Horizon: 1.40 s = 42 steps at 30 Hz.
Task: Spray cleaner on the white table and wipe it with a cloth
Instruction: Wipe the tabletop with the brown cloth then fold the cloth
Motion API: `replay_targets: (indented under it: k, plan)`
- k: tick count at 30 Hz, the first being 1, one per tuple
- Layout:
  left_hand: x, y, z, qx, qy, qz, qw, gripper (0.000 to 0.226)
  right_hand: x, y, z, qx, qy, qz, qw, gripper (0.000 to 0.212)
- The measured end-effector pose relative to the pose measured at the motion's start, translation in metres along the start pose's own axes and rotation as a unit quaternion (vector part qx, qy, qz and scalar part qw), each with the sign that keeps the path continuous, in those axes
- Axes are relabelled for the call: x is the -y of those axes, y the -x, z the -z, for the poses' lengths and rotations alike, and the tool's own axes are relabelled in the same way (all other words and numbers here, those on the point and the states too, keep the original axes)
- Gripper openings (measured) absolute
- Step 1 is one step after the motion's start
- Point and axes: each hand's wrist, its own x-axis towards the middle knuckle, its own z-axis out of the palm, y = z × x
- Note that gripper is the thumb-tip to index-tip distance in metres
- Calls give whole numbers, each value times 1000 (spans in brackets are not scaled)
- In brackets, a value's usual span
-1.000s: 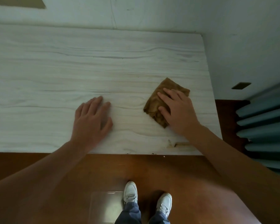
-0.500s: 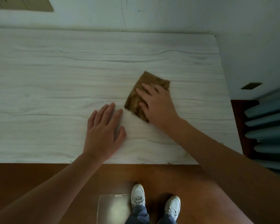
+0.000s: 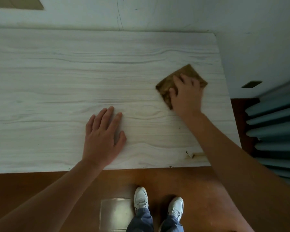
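The white wood-grain table [image 3: 57, 77] fills the upper half of the view. A folded brown cloth [image 3: 188, 72] lies flat on it near the right edge. My right hand [image 3: 186, 96] presses down on the cloth with curled fingers, covering its near half. My left hand [image 3: 102, 139] rests flat on the bare tabletop near the front edge, fingers apart, holding nothing. No spray bottle is in view.
A pale wall [image 3: 157, 12] runs behind and to the right of the table. A blue ribbed radiator [image 3: 274, 131] stands at the right. The brown floor [image 3: 40, 185] lies in front, with my white shoes [image 3: 141, 198] and a glossy tile [image 3: 115, 213].
My right hand slid the cloth left toward the middle, then back right and farther from me toward the table's right edge. My left hand stayed flat on the table.
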Motion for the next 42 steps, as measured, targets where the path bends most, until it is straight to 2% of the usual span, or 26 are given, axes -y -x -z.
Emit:
replay_targets:
  k: [2,5,8,10,14,16,18,21,25,28,30,37,42]
  plan:
    - [0,0,0,-5,4,-1,1000,63,22,30,-5,10,-8,99,995,48]
    - [0,0,-1,-8,9,0,1000,64,20,79,-4,53,-4,241,969,50]
    - [0,0,-1,-17,8,-3,1000,63,-13,90,8,88,10,296,951,52]
    - [-1,-1,-1,-22,8,-3,1000,63,-42,72,16,89,19,259,962,54]
    - [-2,-1,0,-18,6,-2,1000,63,-99,18,27,39,6,105,994,52]
    - [-2,0,0,-17,7,0,1000,63,-106,8,26,22,-3,25,999,51]
    - [-3,-1,1,-20,10,3,1000,64,-92,14,20,4,10,-17,1000,51]
    - [-4,0,0,-30,16,4,999,64,-55,50,16,-8,4,-1,1000,50]
    - [-6,0,2,-23,20,6,1000,64,-18,122,11,35,-15,107,994,52]
    - [-8,0,3,-24,17,10,1000,64,-25,152,11,54,-30,203,977,51]
    - [-9,1,3,-28,7,8,1000,64,-47,138,16,51,-30,217,974,50]
    - [-30,11,4,-36,-53,15,998,57,-121,59,33,13,-30,47,998,50]
    - [-60,31,-11,-27,2,44,999,59,-80,74,25,1,-14,-33,999,49]
